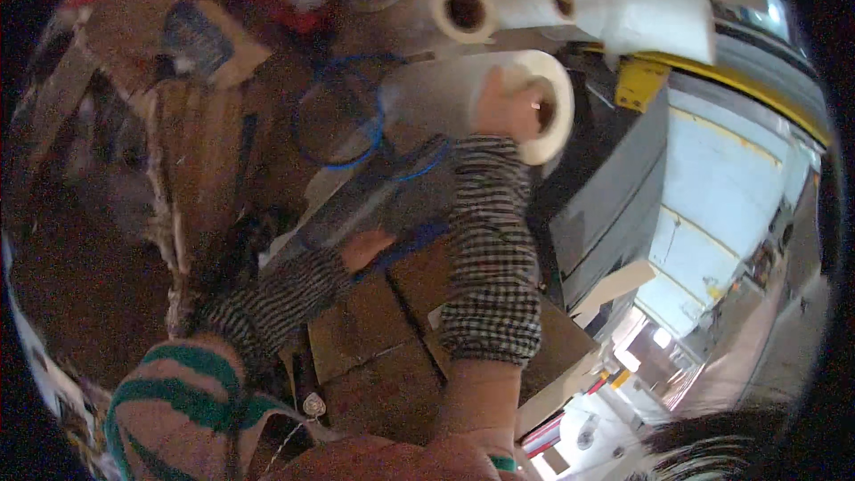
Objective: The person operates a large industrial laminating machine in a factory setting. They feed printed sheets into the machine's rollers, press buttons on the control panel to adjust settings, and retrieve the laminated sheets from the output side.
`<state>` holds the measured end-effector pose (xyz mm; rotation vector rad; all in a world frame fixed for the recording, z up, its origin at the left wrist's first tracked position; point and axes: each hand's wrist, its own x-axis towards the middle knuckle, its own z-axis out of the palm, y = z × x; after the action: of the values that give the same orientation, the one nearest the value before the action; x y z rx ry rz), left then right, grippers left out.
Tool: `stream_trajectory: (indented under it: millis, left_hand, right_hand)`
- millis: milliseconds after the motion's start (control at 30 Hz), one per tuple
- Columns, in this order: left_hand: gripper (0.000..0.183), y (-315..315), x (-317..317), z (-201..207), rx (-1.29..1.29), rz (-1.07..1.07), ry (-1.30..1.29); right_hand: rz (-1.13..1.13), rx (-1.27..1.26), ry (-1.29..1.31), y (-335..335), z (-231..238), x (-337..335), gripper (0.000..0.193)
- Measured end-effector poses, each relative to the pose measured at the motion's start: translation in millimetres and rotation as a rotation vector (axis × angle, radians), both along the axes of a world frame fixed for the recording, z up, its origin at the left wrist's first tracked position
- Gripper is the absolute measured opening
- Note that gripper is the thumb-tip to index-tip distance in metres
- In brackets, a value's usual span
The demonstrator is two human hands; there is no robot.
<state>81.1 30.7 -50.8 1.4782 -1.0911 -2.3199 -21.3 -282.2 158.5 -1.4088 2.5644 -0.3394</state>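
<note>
My right fingers [527,110] grip the end of the large film roll [429,92], at its core opening. My left fingers [378,240] lie lower; whether closed, I cannot tell. Roll appears beyond the cardboard boxes [374,325], near a smaller roll [436,16].

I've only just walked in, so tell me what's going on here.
A person in checked sleeves has the right hand at the pale end of a large roll, by its open core. The left hand is lower down, toward the left; whether it grips anything is unclear. A blue loop lies by the roll, cardboard boxes are below, and a white roll lies beyond.
</note>
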Motion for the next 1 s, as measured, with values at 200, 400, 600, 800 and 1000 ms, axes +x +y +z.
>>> stream_trajectory:
  millis: [200, 400, 600, 800, 1000]
  left_hand:
    - [0.039, 56.0, 62.8, 23.6, 0.187, -0.040, -0.181]
    - [0.029, 113.1, 97.6, 2.7, 0.457, 0.401, -0.003]
    - [0.032, 166.3, 79.9, 133.0, -0.106, -0.551, -0.388]
    - [0.036, 305.3, 121.7, 159.1, -0.329, -1.383, -0.119]
    - [0.041, 453.4, 195.5, 172.9, -0.204, -2.252, -0.031]
  right_hand:
    - [0.157, -0.266, -0.052, 37.1, -5.8, 4.2, 0.069]
    - [-0.205, -0.487, -0.361, 275.7, -48.6, 4.5, 0.040]
    - [-0.565, 0.390, -0.385, 672.8, -146.4, 120.8, 0.033]
    - [-0.370, 0.526, -0.613, 863.9, -117.2, 371.7, 0.024]
    - [-1.486, 0.684, -1.028, 960.7, -53.5, 585.5, 0.039]
